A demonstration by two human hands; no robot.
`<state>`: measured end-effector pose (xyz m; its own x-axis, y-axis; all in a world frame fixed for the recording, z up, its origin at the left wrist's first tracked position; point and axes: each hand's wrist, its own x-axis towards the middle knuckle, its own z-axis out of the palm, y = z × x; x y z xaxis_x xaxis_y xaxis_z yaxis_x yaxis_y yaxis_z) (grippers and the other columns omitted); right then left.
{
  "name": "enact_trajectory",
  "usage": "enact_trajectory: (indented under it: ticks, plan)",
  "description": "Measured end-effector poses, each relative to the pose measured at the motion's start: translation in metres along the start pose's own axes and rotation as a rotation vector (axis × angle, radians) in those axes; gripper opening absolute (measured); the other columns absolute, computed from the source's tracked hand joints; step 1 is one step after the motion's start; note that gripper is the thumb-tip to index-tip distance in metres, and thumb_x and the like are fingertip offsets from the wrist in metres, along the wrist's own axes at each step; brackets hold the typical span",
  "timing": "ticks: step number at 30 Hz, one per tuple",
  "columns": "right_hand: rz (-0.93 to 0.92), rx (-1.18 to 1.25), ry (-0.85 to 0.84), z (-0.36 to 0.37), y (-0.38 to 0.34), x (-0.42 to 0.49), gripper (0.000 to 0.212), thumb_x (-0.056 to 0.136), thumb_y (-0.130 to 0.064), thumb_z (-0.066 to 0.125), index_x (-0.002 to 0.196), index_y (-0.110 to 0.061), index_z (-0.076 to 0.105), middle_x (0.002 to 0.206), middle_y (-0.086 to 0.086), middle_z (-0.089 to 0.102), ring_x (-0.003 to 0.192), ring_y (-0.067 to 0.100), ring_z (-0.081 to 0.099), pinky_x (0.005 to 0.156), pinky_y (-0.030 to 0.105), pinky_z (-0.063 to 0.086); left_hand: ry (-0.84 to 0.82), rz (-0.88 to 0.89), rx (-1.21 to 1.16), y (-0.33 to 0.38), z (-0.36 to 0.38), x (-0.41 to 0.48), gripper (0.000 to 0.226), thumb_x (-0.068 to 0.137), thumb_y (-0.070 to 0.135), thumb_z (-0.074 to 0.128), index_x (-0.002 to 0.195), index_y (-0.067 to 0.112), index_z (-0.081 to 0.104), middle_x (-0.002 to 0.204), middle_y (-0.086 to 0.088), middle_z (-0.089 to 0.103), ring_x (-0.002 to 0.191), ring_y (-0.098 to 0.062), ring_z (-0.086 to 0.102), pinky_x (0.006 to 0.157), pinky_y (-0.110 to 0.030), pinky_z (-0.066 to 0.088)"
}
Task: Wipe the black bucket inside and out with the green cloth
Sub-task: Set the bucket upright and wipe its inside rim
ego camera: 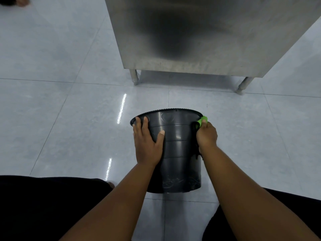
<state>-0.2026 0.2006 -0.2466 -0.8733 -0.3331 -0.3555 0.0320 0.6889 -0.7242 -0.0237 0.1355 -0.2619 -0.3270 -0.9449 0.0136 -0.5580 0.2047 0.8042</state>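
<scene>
The black bucket (178,148) lies tipped on the tiled floor between my knees, its rim pointing away from me and its base toward me. My left hand (147,141) lies flat on the bucket's left outer wall, fingers spread up to the rim. My right hand (206,134) presses the green cloth (202,120) against the bucket's right side near the rim. Only a small bright corner of the cloth shows past my fingers. The bucket's inside is hidden from here.
A stainless steel cabinet (199,40) on short metal legs (134,78) stands just beyond the bucket. Grey glossy floor tiles (60,110) spread to the left. My dark trouser legs (43,206) fill the bottom corners. Part of another person's foot (20,1) shows at the top left.
</scene>
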Motion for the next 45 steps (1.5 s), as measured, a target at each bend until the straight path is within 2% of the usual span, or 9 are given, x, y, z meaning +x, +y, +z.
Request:
enact_trajectory:
  ticks: [6, 11, 14, 21, 25, 30, 34, 40, 45]
  plan:
    - [0.225, 0.301, 0.055, 0.007, -0.006, 0.047, 0.059, 0.099, -0.046, 0.024, 0.118, -0.006, 0.063, 0.122, 0.018, 0.065, 0.113, 0.036, 0.062, 0.102, 0.047, 0.048, 0.235, -0.186, -0.136, 0.012, -0.013, 0.030, 0.036, 0.095, 0.037, 0.048, 0.119, 0.010, 0.052, 0.126, -0.009, 0.046, 0.119, -0.029, 0.043, 0.106, -0.043, 0.036]
    - [0.115, 0.396, 0.001, 0.008, -0.031, 0.046, 0.049, 0.100, -0.046, 0.029, 0.128, -0.019, 0.058, 0.117, 0.003, 0.059, 0.110, 0.026, 0.058, 0.102, 0.040, 0.047, 0.146, -0.707, -0.358, 0.009, -0.013, 0.057, 0.083, 0.087, 0.070, 0.036, 0.150, 0.017, 0.023, 0.157, -0.011, 0.025, 0.138, -0.037, 0.036, 0.111, -0.050, 0.033]
    - [0.052, 0.260, -0.122, 0.016, -0.044, 0.051, 0.051, 0.099, -0.048, 0.028, 0.127, -0.020, 0.061, 0.119, 0.000, 0.060, 0.108, 0.024, 0.057, 0.104, 0.039, 0.045, 0.044, -0.813, -0.427, 0.012, -0.017, 0.067, 0.104, 0.072, 0.090, 0.022, 0.154, 0.028, 0.011, 0.156, -0.011, 0.031, 0.140, -0.036, 0.035, 0.113, -0.052, 0.030]
    - [0.074, 0.335, -0.162, 0.001, -0.055, 0.046, 0.019, 0.077, -0.034, 0.057, 0.083, -0.039, 0.075, 0.105, -0.003, 0.069, 0.098, 0.024, 0.064, 0.096, 0.044, 0.053, -0.055, -0.757, -0.638, 0.022, -0.034, 0.073, 0.096, 0.058, 0.089, 0.042, 0.131, 0.028, 0.051, 0.130, 0.000, 0.059, 0.117, -0.027, 0.057, 0.103, -0.048, 0.044]
    - [0.026, 0.340, -0.079, -0.036, -0.053, 0.023, 0.032, 0.087, -0.033, 0.048, 0.079, -0.042, 0.078, 0.095, -0.010, 0.070, 0.085, 0.019, 0.062, 0.094, 0.041, 0.054, -0.163, -0.666, -0.783, 0.033, -0.050, 0.072, 0.047, 0.061, 0.056, 0.059, 0.089, 0.019, 0.062, 0.098, -0.008, 0.067, 0.100, -0.027, 0.063, 0.083, -0.038, 0.049]
    - [-0.169, 0.021, -0.069, -0.081, -0.053, -0.014, 0.050, 0.095, -0.035, 0.030, 0.084, -0.030, 0.079, 0.103, 0.001, 0.073, 0.094, 0.027, 0.065, 0.094, 0.046, 0.051, -0.188, -0.592, -0.715, 0.052, -0.071, 0.059, 0.075, 0.072, 0.004, 0.051, 0.145, 0.009, 0.034, 0.133, -0.012, 0.052, 0.113, -0.032, 0.055, 0.069, -0.032, 0.048]
    - [-0.293, -0.080, -0.029, -0.100, -0.041, -0.051, 0.044, 0.103, -0.041, 0.028, 0.097, -0.030, 0.070, 0.099, 0.001, 0.067, 0.084, 0.021, 0.060, 0.070, 0.032, 0.046, -0.305, -0.466, -0.459, 0.061, -0.088, 0.040, 0.083, 0.069, -0.013, 0.039, 0.145, 0.021, 0.038, 0.122, -0.007, 0.058, 0.109, -0.028, 0.055, 0.076, -0.030, 0.051]
    - [-0.505, -0.182, 0.008, -0.099, -0.017, -0.071, 0.040, 0.102, -0.046, 0.031, 0.120, -0.035, 0.064, 0.128, 0.003, 0.060, 0.113, 0.025, 0.056, 0.091, 0.035, 0.043, -0.375, -0.128, -0.109, 0.050, -0.089, -0.011, 0.074, 0.083, 0.009, 0.046, 0.150, 0.032, 0.024, 0.134, -0.001, 0.040, 0.123, -0.023, 0.045, 0.110, -0.046, 0.040]
    - [-0.628, -0.786, -0.060, -0.085, 0.015, -0.067, 0.043, 0.103, -0.042, 0.031, 0.140, -0.026, 0.048, 0.160, 0.008, 0.026, 0.149, 0.035, 0.017, 0.112, 0.046, 0.033, -0.394, -0.042, -0.002, 0.027, -0.079, -0.010, 0.079, 0.089, 0.029, 0.051, 0.154, 0.031, 0.006, 0.148, -0.003, 0.038, 0.138, -0.023, 0.039, 0.115, -0.046, 0.034]
